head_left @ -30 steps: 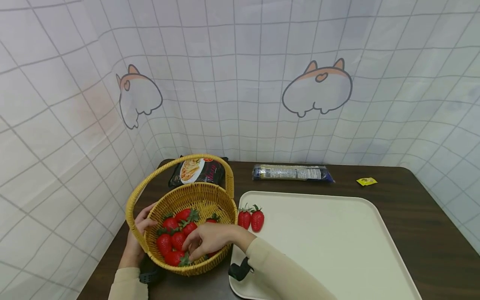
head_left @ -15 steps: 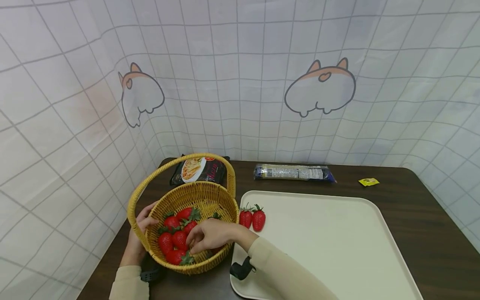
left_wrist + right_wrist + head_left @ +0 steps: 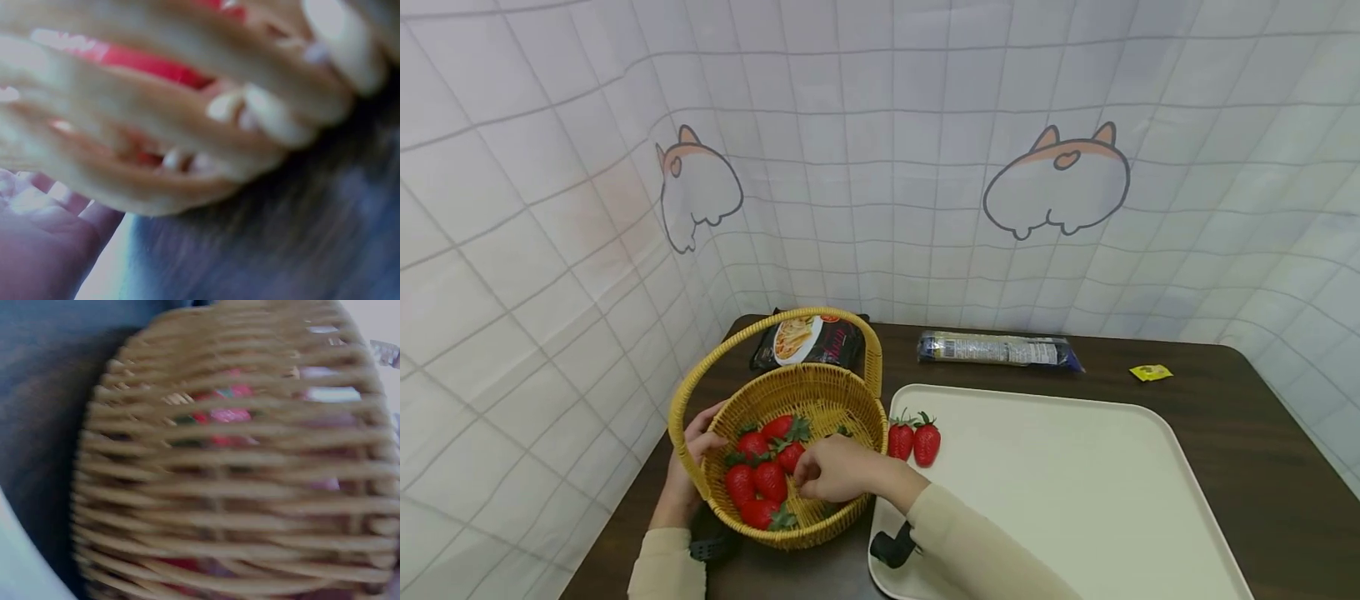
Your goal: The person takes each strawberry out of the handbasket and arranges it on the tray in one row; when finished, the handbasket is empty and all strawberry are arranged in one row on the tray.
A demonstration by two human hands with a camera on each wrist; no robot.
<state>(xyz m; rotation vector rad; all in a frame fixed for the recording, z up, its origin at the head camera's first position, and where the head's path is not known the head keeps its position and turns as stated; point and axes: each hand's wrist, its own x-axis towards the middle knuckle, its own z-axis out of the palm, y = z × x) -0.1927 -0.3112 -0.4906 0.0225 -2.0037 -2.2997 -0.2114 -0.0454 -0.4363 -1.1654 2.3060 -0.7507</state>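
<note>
Two red strawberries (image 3: 927, 443) out on cream rectangular tray (image 3: 1045, 483), most still in yellow wicker basket (image 3: 805, 387); left grip (image 3: 698, 442) clasps basket, right grip (image 3: 841, 470) we can't tell.

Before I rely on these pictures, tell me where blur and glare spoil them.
Head: fairly sharp, softly lit; basket and tray read clearly. Left wrist: basket heavily blurred, pale glare at upper left. Right wrist: basket smeared too, strawberries mere red patches.
</note>
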